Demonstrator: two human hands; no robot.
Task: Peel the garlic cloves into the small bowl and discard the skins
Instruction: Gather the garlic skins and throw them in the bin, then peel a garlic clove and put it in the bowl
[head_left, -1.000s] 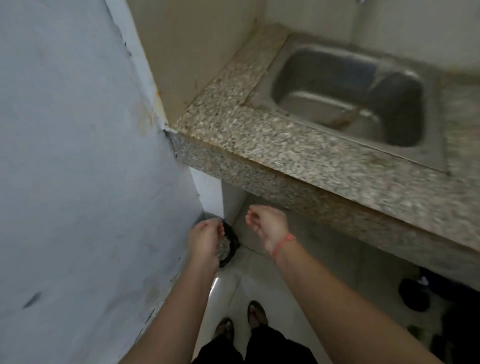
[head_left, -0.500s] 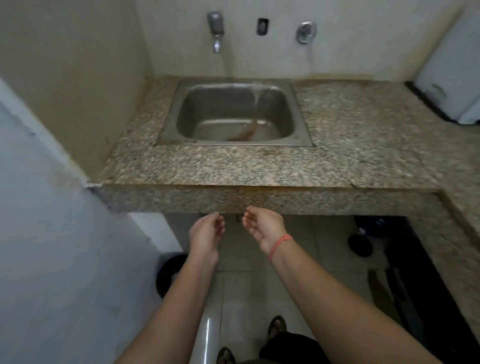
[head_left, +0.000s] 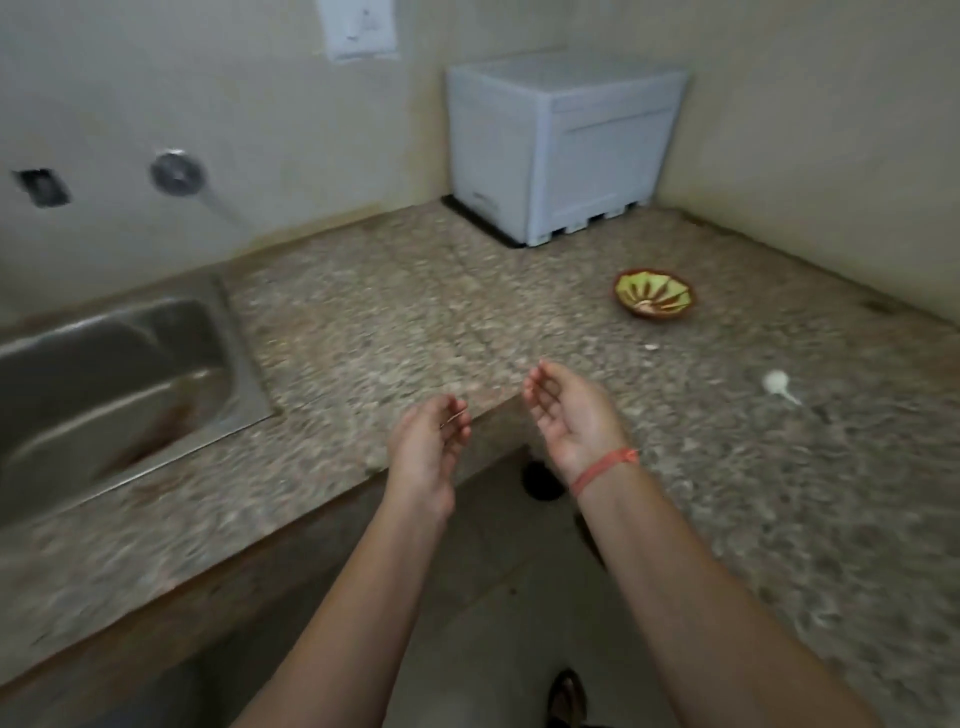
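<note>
Both your hands hang loose and empty; the garlic bulb (head_left: 775, 382) sits on the tabletop (head_left: 395, 312) at 3 o'clock from your nearer right hand (head_left: 571, 415), stem toward 4, the small bowl (head_left: 631, 285) at 1 o'clock, the left hand (head_left: 428, 447) farther off

Dim light, motion blur, wide-angle distortion
</note>
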